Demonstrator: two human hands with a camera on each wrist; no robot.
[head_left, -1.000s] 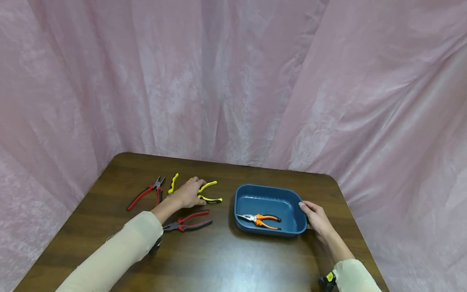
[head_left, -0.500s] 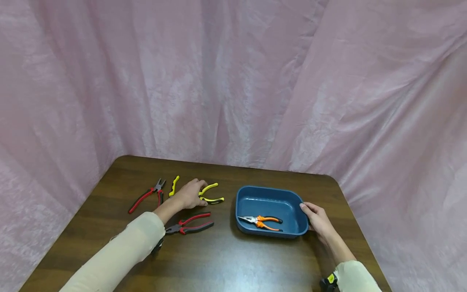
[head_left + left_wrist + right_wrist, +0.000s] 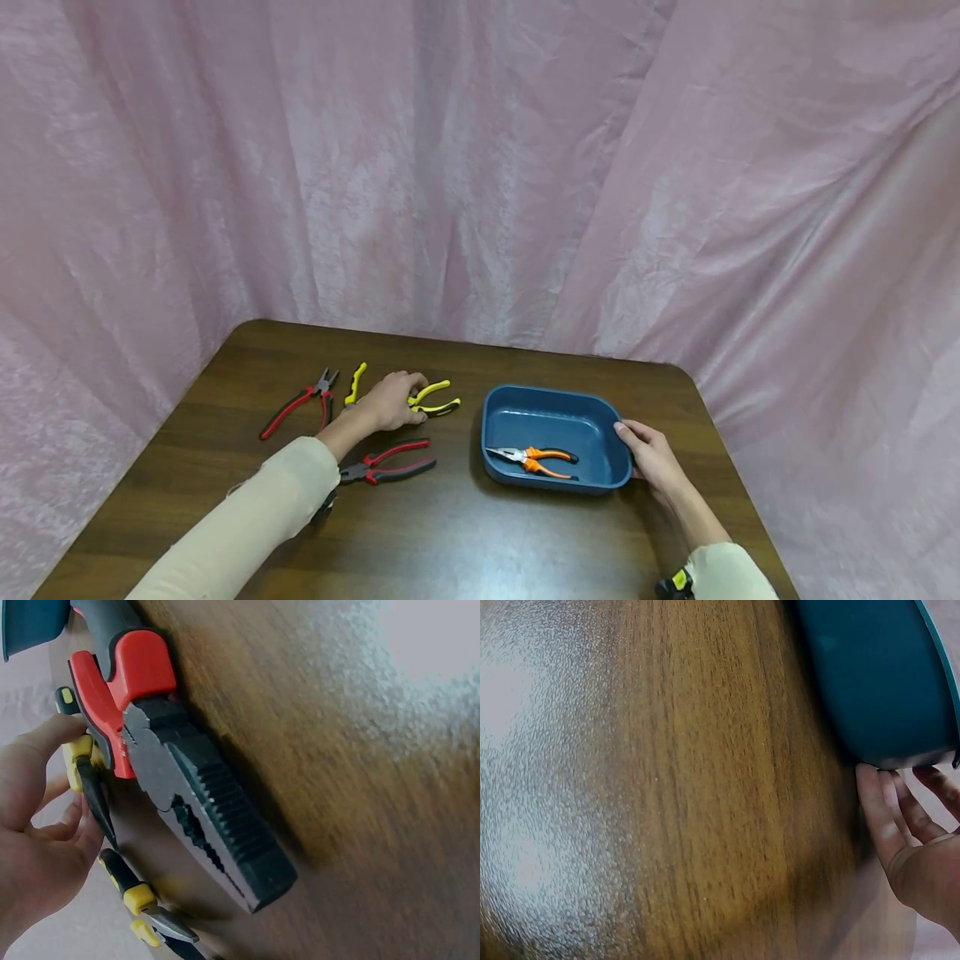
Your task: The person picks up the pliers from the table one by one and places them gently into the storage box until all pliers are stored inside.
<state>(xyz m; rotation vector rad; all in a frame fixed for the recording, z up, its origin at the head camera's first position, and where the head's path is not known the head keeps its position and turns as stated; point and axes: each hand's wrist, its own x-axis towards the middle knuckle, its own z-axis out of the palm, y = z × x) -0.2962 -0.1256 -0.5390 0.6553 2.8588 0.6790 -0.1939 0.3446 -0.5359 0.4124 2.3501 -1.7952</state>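
My left hand [image 3: 388, 402] pinches the yellow-and-black long-nose pliers [image 3: 437, 409] lying on the table, their handles spread towards the right. In the left wrist view, thumb and fingers close about these pliers [image 3: 84, 769] near the pivot, and their dark nose points down. My right hand [image 3: 651, 454] grips the right end of a blue rectangular box [image 3: 557, 483], thumb at the rim and fingers against the outer wall. The right wrist view shows the fingers of that hand [image 3: 922, 855] touching the box [image 3: 885, 682]. Orange-handled long-nose pliers [image 3: 536, 458] lie inside the box.
Red-and-black pliers [image 3: 386, 467] lie just in front of the left hand, close below its wrist. Another red-handled pair [image 3: 298, 407] rests further left. Behind the left wrist lie other yellow-handled pliers [image 3: 355, 385], partly hidden. A pink curtain [image 3: 480, 208] hangs behind the wooden table [image 3: 480, 550].
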